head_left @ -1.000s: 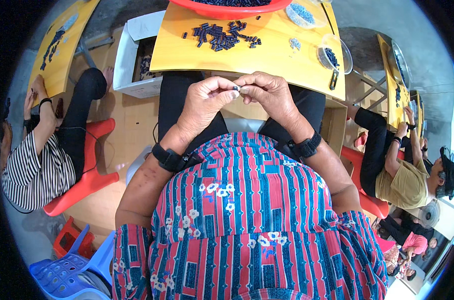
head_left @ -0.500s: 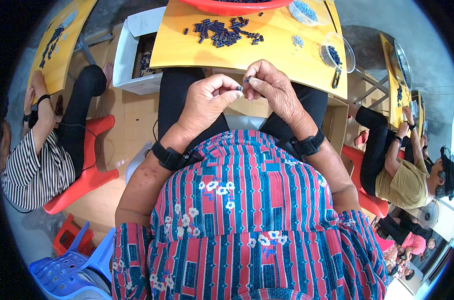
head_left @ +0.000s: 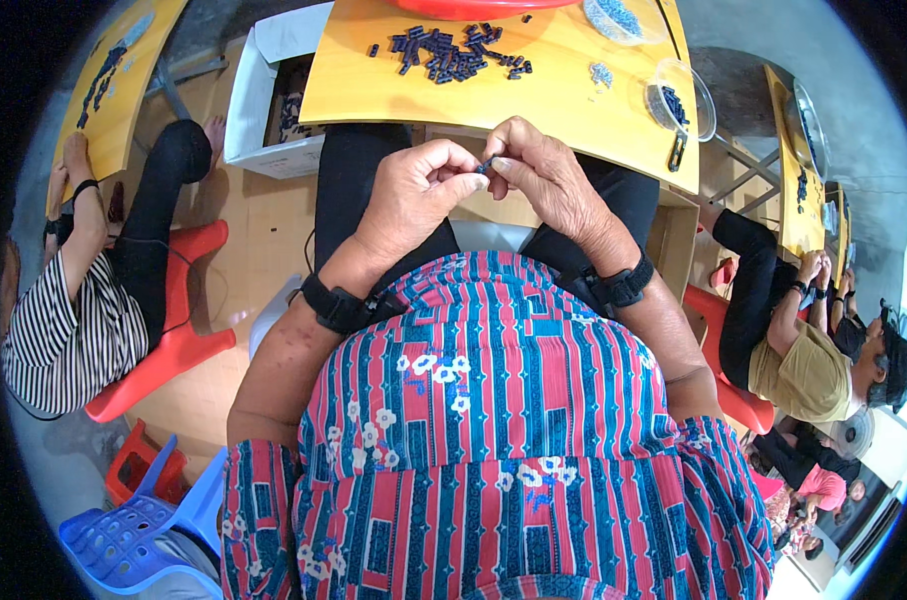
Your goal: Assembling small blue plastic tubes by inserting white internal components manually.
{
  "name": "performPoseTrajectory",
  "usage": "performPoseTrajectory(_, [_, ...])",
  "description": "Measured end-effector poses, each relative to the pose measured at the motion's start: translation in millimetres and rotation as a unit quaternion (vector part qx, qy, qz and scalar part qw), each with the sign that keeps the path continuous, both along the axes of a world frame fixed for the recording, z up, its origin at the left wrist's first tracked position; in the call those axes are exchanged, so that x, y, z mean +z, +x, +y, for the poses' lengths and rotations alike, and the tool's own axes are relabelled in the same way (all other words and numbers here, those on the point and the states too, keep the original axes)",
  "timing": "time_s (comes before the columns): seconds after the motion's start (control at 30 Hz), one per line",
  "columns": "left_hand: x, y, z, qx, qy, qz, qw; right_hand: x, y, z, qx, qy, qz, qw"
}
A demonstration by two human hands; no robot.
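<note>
My left hand (head_left: 419, 195) and my right hand (head_left: 552, 185) meet in front of me, just off the near edge of the yellow table (head_left: 554, 110). Both are closed in a pinch, fingertips touching or nearly so. Between them shows a small dark plastic piece (head_left: 485, 167); the fingers cover most of it, and I cannot tell where one hand's piece ends and the other's begins. On the table beyond lies a pile of small black plastic pieces (head_left: 452, 57). A small heap of pale blue bits (head_left: 601, 75) sits to its right.
A red basin (head_left: 484, 9) stands at the far edge, beside a clear tub of pale blue bits (head_left: 619, 35). At the right are a clear round tub (head_left: 712, 115) with black pieces and a black hand tool (head_left: 678, 152). A white box (head_left: 254, 125) stands left. Other people sit both sides.
My hands have come together: the small dark pieces, held apart at the fingertips before, now meet. The table's contents sit slightly differently in the picture.
</note>
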State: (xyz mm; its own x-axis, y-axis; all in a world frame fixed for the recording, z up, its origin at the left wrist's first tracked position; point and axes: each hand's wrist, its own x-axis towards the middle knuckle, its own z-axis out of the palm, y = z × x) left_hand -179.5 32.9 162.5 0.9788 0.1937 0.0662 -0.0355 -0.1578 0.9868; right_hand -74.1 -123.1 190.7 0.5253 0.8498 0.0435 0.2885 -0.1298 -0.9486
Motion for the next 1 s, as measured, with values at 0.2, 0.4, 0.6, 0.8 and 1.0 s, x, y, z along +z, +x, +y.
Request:
performPoseTrajectory(0.2, [-0.1, 0.6, 1.1, -0.008, 0.007, 0.0, 1.0, -0.6, 0.5, 0.2, 0.008, -0.009, -0.043, 0.999])
performPoseTrajectory(0.4, [0.6, 1.0, 0.9, -0.005, 0.036, 0.007, 0.999, -1.0, 0.4, -0.8, -0.009, -0.013, -0.026, 1.0])
performPoseTrajectory(0.6, [0.3, 1.7, 1.1, -0.004, 0.039, 0.003, 0.999, -3.2, 1.5, -0.1, 0.001, -0.006, -0.039, 0.999])
performPoseTrajectory(0.8, [2.8, 1.7, -0.3, 0.002, 0.069, 0.003, 0.998, -1.6, 2.4, -0.4, 0.005, -0.023, -0.086, 0.996])
performPoseTrajectory(1.0, [-1.3, 0.4, -0.1, 0.0, 0.069, 0.012, 0.998, 1.2, 2.9, -1.6, 0.012, -0.054, -0.176, 0.983])
